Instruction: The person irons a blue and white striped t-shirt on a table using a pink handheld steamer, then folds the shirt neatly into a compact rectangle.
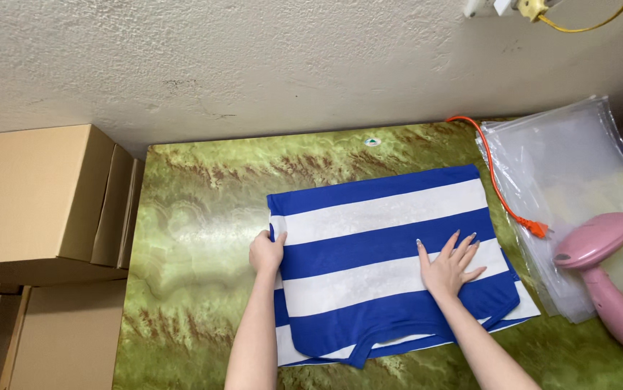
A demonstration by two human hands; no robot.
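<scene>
Striped shirt (pixel 383 245) folded on green table (pixel 196 231), both hands pressing it

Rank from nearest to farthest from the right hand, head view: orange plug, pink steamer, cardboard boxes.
Measured from the right hand, flat on the striped garment:
1. Orange plug, just to its right at the edge of the clear plastic bags.
2. Pink steamer, farther right, at the table's right end.
3. Cardboard boxes, far left, off the table.
</scene>
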